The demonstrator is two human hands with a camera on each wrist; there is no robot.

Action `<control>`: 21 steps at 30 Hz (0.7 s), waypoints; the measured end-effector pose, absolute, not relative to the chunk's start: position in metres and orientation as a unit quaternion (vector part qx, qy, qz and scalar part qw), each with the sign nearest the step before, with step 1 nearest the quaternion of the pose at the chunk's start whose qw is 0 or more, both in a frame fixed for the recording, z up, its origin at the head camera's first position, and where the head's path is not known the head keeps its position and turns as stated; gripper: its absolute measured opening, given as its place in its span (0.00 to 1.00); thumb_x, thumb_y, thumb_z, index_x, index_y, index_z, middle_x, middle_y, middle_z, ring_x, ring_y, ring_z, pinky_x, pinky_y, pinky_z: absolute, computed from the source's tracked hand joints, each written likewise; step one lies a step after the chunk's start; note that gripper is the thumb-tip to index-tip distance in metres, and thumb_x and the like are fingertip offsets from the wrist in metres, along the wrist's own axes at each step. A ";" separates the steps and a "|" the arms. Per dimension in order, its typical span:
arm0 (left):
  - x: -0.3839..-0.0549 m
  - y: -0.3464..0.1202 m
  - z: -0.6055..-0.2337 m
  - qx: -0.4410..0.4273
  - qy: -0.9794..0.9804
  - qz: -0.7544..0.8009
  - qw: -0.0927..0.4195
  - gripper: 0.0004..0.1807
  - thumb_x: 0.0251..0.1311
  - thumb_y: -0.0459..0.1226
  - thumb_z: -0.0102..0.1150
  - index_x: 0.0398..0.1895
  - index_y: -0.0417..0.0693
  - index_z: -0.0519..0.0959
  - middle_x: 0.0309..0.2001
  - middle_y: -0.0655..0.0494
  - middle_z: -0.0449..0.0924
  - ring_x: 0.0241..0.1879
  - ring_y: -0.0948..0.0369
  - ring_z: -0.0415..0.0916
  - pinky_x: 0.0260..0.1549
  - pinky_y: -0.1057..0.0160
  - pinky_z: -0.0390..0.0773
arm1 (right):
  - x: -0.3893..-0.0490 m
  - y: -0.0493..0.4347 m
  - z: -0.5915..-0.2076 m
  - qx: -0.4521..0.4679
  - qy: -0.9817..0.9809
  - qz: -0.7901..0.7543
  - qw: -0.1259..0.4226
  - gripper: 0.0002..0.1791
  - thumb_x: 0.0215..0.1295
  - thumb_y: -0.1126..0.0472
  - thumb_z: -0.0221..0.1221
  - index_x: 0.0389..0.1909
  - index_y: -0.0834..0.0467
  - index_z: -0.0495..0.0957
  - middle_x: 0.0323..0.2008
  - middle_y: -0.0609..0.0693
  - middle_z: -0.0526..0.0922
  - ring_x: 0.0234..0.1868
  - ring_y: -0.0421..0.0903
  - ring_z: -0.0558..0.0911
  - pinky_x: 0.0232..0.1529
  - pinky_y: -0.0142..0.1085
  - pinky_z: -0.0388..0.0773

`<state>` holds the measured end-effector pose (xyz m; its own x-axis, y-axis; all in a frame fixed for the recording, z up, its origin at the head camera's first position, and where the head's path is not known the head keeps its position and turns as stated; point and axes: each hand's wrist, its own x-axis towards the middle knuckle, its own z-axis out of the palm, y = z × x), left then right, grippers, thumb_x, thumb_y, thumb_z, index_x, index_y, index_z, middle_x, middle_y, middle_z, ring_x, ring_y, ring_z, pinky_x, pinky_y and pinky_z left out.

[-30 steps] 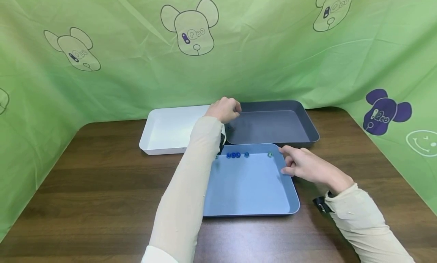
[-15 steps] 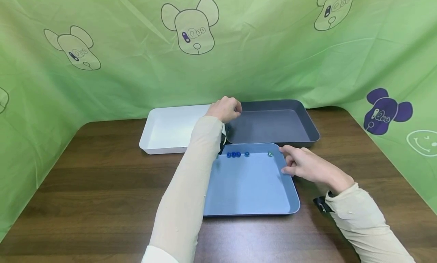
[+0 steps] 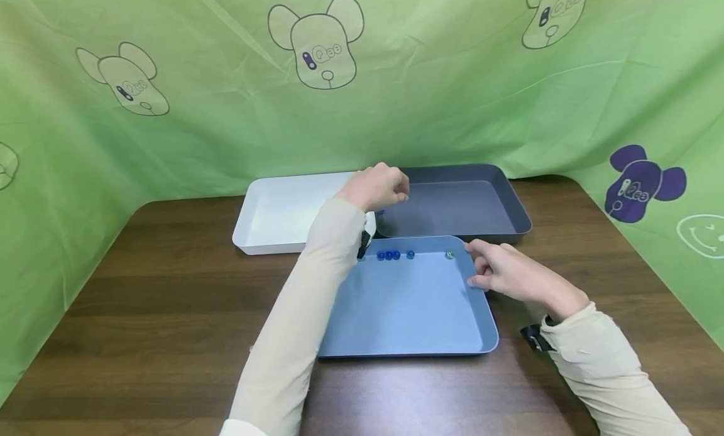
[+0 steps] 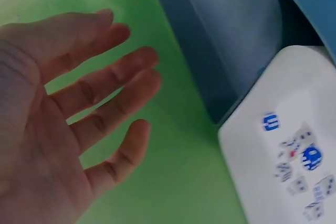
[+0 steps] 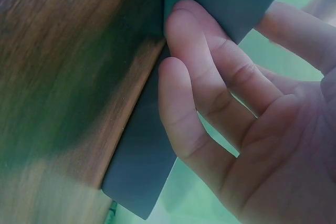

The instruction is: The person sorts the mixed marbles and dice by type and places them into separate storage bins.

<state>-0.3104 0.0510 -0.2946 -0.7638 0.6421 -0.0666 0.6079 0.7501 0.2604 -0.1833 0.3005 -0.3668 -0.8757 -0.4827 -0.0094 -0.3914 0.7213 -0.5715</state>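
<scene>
left hand, top centre, hangs loosely curled above the dark tray, nothing visible in it; right hand pinches the blue tray at its right rim. marbles, mid-frame, could roll if that grip tilts it.

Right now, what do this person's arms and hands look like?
The left sleeve and right sleeve are long, cream and wrinkled; white cloth shows past the left one. A black strap-like piece sits at each wrist. The left hand and right hand wear no gloves.
</scene>
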 end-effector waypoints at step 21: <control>-0.257 0.023 -0.297 0.358 0.930 0.082 0.022 0.10 0.73 0.38 0.57 0.49 0.50 0.87 0.41 0.60 0.85 0.36 0.62 0.79 0.41 0.59 0.79 | -0.183 0.300 -0.365 -0.229 0.924 -0.294 0.086 0.31 0.61 0.69 0.67 0.60 0.79 0.67 0.28 0.42 0.84 0.32 0.39 0.81 0.37 0.37 0.78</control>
<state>-0.2569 0.0228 -0.2973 -0.7432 0.6689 0.0168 0.6615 0.7308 0.1685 -0.1827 0.3000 -0.3654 -0.8800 -0.4743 -0.0236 -0.3735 0.7219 -0.5826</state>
